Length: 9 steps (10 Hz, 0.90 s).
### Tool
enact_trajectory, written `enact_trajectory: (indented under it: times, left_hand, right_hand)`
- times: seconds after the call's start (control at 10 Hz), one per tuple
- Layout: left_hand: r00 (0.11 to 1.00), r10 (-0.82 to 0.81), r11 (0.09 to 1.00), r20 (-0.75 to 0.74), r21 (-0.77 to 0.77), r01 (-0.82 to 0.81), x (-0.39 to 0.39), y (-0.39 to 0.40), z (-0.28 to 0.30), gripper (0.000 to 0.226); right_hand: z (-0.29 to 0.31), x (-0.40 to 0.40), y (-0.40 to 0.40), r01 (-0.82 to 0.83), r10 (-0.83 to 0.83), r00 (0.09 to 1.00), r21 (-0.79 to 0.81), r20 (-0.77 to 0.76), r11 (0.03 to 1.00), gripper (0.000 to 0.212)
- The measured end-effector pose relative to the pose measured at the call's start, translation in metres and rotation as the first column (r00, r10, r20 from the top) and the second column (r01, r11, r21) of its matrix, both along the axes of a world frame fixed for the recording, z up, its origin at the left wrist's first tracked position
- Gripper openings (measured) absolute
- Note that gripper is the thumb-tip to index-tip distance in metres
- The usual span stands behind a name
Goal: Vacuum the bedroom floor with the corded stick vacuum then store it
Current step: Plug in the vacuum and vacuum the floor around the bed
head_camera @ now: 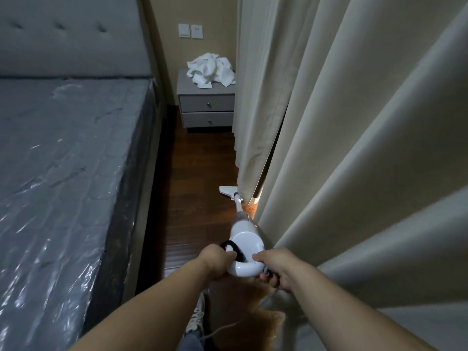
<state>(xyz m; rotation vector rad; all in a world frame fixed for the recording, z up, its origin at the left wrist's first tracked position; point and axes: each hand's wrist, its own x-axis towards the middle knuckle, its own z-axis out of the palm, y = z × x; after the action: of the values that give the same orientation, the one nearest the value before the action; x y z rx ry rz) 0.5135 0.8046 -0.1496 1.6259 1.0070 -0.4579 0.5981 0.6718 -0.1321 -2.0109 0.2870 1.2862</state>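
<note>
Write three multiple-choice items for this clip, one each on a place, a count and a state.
1. Where is the vacuum head?
A. on the mattress
B. on the floor at the curtain's hem
C. on the nightstand

2. How many drawers does the nightstand show?
A. one
B. two
C. four

3. How is the vacuum's handle held?
A. both hands
B. left hand only
C. neither hand

Key: 1 B, it sits beside the curtain; 2 B, two knobbed fronts are stacked; 3 A, left hand and right hand grip it.
</note>
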Motion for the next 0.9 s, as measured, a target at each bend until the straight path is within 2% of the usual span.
enact_trajectory:
  times: [0.3,0.6,0.8,0.9]
  left_hand:
    - [0.994,-0.103,0.994,-0.029,0.026,0.104,0.061,0.106,-0.019,0.041]
    - [0.993,-0.112,0.993,-0.036,0.02,0.113,0.126,0.233,-0.029,0.04]
    - [0.991,-0.121,0.992,-0.053,0.016,0.122,0.143,0.269,-0.034,0.04]
    - [0.99,-0.129,0.992,-0.055,-0.008,0.129,0.138,0.27,-0.032,0.04]
  right_hand:
    - [-0.026,0.06,0.101,-0.014,0.011,0.998,-0.049,-0.066,0.999,0.027]
    - [-0.034,0.116,0.223,0.049,-0.052,0.995,-0.037,-0.084,0.998,0.029]
    - [-0.034,0.131,0.262,0.064,-0.068,0.996,-0.074,-0.059,0.995,0.032]
    - [-0.028,0.126,0.265,0.018,-0.024,0.997,-0.077,-0.074,0.997,0.03]
